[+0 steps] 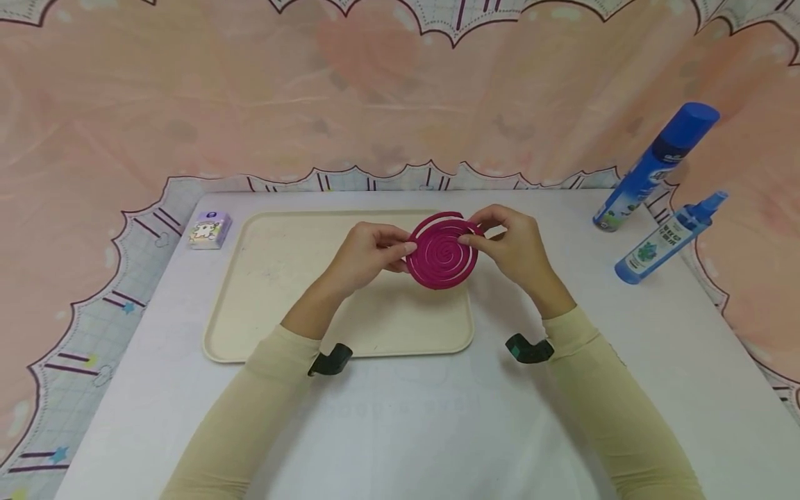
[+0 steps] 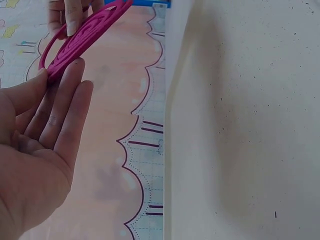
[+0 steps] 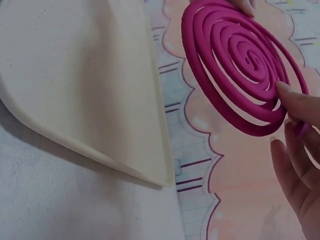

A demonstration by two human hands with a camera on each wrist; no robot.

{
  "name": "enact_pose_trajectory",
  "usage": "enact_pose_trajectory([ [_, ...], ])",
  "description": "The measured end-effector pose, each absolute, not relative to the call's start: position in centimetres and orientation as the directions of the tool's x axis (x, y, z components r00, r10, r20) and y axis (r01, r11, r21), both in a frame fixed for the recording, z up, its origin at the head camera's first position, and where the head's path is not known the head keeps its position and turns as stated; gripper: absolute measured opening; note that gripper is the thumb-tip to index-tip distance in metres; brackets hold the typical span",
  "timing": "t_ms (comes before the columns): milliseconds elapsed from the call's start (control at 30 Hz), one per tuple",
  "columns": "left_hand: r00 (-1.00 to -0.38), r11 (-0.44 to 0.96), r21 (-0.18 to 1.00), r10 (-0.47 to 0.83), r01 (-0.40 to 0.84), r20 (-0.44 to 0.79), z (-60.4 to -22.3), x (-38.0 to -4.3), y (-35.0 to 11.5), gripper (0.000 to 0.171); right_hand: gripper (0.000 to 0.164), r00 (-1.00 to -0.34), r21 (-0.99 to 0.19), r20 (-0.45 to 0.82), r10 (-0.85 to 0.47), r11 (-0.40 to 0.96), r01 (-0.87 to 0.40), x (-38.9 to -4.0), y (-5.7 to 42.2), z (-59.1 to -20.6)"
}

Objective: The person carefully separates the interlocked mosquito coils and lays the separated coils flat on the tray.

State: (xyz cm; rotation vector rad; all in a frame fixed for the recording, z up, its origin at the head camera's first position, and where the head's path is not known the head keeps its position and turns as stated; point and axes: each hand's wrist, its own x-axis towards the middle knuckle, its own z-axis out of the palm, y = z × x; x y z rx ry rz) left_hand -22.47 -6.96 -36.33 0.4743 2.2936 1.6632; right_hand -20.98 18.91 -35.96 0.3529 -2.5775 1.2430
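Note:
A magenta mosquito coil (image 1: 440, 253), a flat spiral, is held up above the right part of the cream tray (image 1: 294, 292). My left hand (image 1: 365, 255) pinches its left edge between thumb and fingers. At the upper right edge my right hand (image 1: 515, 246) grips it, the thumb lying on the face. In the left wrist view the coil (image 2: 80, 40) appears nearly edge-on, tilted, with the left hand's (image 2: 40, 145) lower fingers extended. Gaps between the rings of the coil (image 3: 260, 82) are visible in the right wrist view, and an outer strand stands apart near the right hand (image 3: 302, 155).
A small purple box (image 1: 209, 230) with a cartoon picture stands left of the tray. To the right are a tall blue spray can (image 1: 656, 167) and a blue spray bottle (image 1: 662, 246). A patterned cloth (image 1: 375, 104) lies beyond the white table (image 1: 425, 430).

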Motion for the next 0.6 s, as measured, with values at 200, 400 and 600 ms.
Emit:
enact_pose_trajectory([
  [200, -0.913, 0.241, 0.969, 0.404, 0.048, -0.055, -36.24, -22.57, -7.14, 0.027, 0.027, -0.937, -0.748, 0.329, -0.120, 0.572, -0.336, -20.72, 19.08, -35.83],
  [400, -0.919, 0.216, 0.976, 0.391, 0.040, -0.049, -36.05, -22.54, -7.12, 0.026, 0.023, -0.937, -0.774, 0.327, -0.127, 0.533, -0.342, -20.59, 19.23, -35.76],
  [600, -0.924, 0.222, 0.974, 0.379, 0.043, -0.046, -36.25, -22.71, -7.16, 0.025, 0.021, -0.930, -0.776, 0.336, -0.151, 0.515, -0.364, -20.50, 19.21, -35.77],
])
